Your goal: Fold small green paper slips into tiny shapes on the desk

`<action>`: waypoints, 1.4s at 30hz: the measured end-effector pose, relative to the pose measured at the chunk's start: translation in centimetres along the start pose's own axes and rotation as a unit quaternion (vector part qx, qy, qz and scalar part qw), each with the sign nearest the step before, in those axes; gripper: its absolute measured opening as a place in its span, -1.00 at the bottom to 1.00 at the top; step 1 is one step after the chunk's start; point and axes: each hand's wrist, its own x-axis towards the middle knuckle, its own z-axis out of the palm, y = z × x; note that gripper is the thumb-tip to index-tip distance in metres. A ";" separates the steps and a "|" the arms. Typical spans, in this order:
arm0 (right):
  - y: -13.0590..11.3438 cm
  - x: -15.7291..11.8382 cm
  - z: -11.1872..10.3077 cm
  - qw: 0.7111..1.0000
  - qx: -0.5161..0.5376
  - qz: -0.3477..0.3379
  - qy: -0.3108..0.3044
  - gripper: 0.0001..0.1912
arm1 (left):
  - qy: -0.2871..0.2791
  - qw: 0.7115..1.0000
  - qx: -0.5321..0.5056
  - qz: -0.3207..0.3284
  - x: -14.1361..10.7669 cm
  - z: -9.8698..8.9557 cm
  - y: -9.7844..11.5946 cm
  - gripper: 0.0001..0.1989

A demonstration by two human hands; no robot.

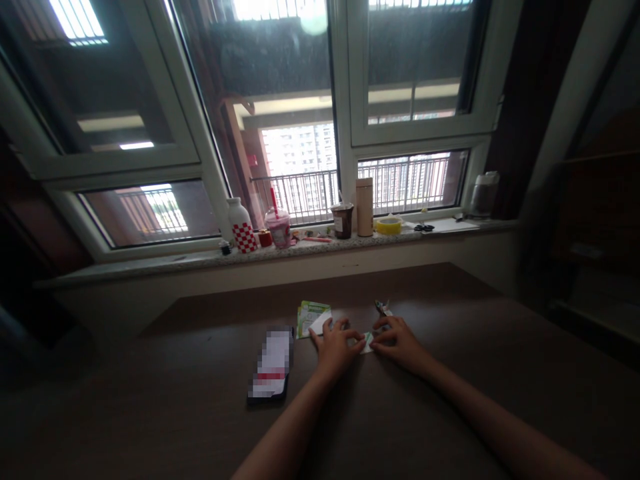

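Between my two hands is a small white piece of paper (368, 343) with green marks, lying low at the tabletop. My left hand (339, 345) pinches its left edge, and the fingers of my right hand (400, 344) close on its right edge. Just beyond my left hand lie green and white printed cards (306, 319), overlapping, with a plain white piece partly on them. Past my right fingertips is a small crumpled dark and white thing (382, 307), too small to name. Left of my left forearm rests a phone (273, 363) with its blurred screen lit.
The dark brown table (200, 433) ends before a stone windowsill (320, 248). On the sill stand a red-checked bottle (243, 230), a pink drink cup (278, 230), a dark drink cup (343, 221), a tan flask (365, 208), yellow tape (389, 227) and a clear jug (485, 197).
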 end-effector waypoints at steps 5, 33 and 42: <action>0.0 0.0 0.4 1.000 -0.001 0.004 0.011 -0.91 | -0.004 1.000 0.005 -0.002 0.0 0.0 0.1 -0.82; -1.5 0.6 0.2 0.991 -0.112 0.057 0.040 -0.83 | -0.006 1.000 0.005 0.000 0.1 0.0 0.0 -0.83; -2.5 0.9 0.1 0.987 -0.134 0.083 0.028 -0.85 | -0.010 1.000 0.013 0.000 0.0 -0.2 0.1 -0.81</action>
